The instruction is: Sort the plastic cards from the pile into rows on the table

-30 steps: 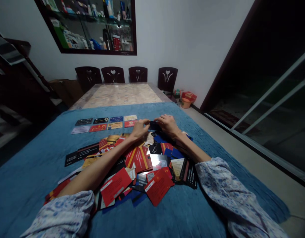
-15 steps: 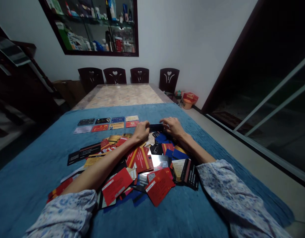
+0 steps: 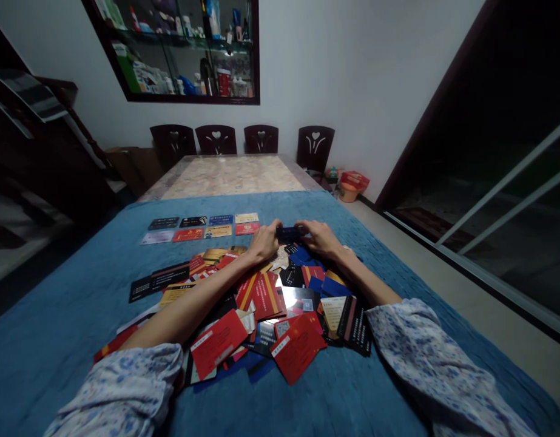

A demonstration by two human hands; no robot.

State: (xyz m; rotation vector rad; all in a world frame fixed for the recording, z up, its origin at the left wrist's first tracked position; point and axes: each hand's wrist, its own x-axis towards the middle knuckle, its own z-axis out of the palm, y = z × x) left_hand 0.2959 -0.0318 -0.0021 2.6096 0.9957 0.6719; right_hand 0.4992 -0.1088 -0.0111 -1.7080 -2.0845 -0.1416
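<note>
Between my two hands is a dark blue card [image 3: 289, 233], held at its left and right ends just beyond a heap of cards. My left hand [image 3: 265, 241] pinches the left end, and my right hand [image 3: 323, 238] has its fingers closed on the right end. Below my wrists spreads the loose pile of red, black, blue and gold cards [image 3: 267, 297], partly hidden by my left forearm. To the left of my left hand lie two neat rows of cards; a red card [image 3: 247, 229] is the nearest of them, with a cream card [image 3: 246, 218] behind it.
A blue cloth [image 3: 88, 261] covers the near part of the table, and the bare marbled tabletop [image 3: 234, 176] shows beyond. Several dark chairs [image 3: 216, 140] stand along the far end. An orange bucket [image 3: 347, 192] is on the floor to the right.
Both hands now grip the dark card's ends, tilted so more of its face shows; the right fingers have curled in and lowered. The whole view has shifted slightly.
</note>
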